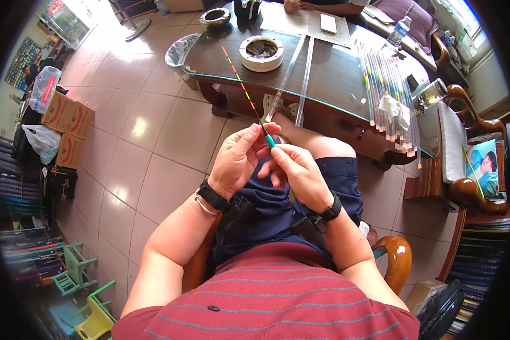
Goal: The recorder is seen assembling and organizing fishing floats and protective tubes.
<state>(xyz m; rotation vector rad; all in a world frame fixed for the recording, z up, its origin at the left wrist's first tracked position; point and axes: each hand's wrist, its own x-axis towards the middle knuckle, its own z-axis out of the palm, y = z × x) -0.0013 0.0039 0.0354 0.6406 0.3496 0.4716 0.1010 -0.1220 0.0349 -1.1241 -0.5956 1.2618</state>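
Note:
A slim fishing float (270,140) with a green body and a long thin tip banded in red, yellow and black is held over my lap, slanting up and to the left. My left hand (235,158) has its thumb and fingertips closed round the stem just above the green body. At the lower end of the body, my right hand (297,170) pinches the float between thumb and forefinger, its other fingers curled below. Two long clear tubes (304,85) lie beyond my hands, their near ends sticking out past the edge of the table (334,85).
A round white ashtray (262,66) stands on the glass-topped table. At its right lie several float tubes (382,96) beside a glass jar (433,90) and a water bottle (399,31). Another person's hands (296,5) rest at the far edge. Cartons (68,116) are stacked at left.

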